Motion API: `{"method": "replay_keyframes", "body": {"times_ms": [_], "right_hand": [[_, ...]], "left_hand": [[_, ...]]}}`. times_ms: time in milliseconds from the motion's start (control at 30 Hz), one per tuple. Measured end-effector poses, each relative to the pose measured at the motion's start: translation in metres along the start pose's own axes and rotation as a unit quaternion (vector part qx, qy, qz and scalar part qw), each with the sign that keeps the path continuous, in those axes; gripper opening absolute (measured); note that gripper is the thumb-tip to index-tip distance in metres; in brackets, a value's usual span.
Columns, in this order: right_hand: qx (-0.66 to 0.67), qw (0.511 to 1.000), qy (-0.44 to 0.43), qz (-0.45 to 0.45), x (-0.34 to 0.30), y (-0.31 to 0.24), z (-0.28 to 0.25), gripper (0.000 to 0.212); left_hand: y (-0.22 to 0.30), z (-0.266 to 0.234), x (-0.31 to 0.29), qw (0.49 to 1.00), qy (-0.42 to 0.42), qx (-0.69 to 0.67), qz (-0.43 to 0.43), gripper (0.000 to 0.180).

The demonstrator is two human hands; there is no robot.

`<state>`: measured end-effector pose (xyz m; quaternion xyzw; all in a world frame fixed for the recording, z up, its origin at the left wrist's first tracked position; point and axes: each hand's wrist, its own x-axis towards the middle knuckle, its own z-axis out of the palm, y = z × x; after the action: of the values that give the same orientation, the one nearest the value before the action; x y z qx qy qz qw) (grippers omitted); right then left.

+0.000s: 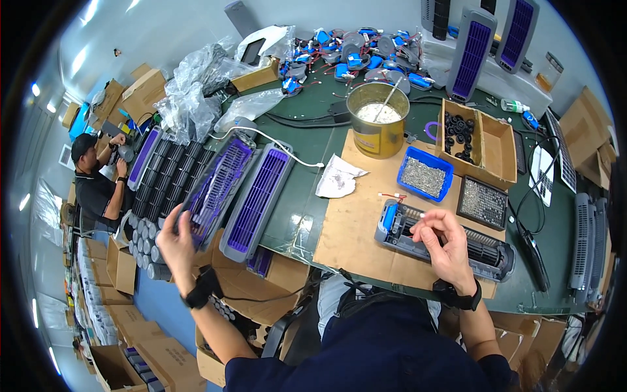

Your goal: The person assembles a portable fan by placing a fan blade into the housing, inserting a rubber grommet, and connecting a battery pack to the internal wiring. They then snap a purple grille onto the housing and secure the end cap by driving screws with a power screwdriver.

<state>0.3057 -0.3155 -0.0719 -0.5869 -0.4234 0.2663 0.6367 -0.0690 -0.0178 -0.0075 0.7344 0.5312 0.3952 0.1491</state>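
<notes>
My left hand (pixel 176 251), out at the left, has its thumb and fingers at the near edge of a grey housing with a purple grille (pixel 222 173). This housing is tilted and partly smeared by motion. A second purple-grilled housing (pixel 257 202) lies just right of it. My right hand (pixel 445 248) hovers over an open grey fan housing (pixel 408 247) with a black roller (pixel 486 248) inside and a blue part (pixel 390 215) at its left end. The thumb and fingers of that hand are pinched together; whatever they hold is too small to make out.
Around the cardboard sheet (pixel 339 228) stand a blue screw tray (pixel 424 173), a dark tray of small metal parts (pixel 482 202), a box of black parts (pixel 496 144) and a gold tin (pixel 377 124). A black electric screwdriver (pixel 533 258) lies right. Another person (pixel 98 176) works far left.
</notes>
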Motion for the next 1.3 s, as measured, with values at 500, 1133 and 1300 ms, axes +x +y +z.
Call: {"method": "replay_keyframes", "body": {"times_ms": [500,1133,1300], "right_hand": [[0.221,0.954,-0.117,0.168,0.027,-0.015,0.000,0.040],[0.173,0.977,0.051,0.117,-0.014,-0.005,-0.009,0.024],[0.131,0.983,0.043,0.118,-0.022,-0.008,-0.001,0.020]], "left_hand": [[0.075,0.013,-0.054,0.877,-0.297,-0.378,-0.025,0.061],[0.210,0.154,-0.129,0.611,-0.332,-0.718,-0.027,0.097],[0.206,0.163,-0.146,0.571,-0.498,-0.652,-0.020,0.079]]}}
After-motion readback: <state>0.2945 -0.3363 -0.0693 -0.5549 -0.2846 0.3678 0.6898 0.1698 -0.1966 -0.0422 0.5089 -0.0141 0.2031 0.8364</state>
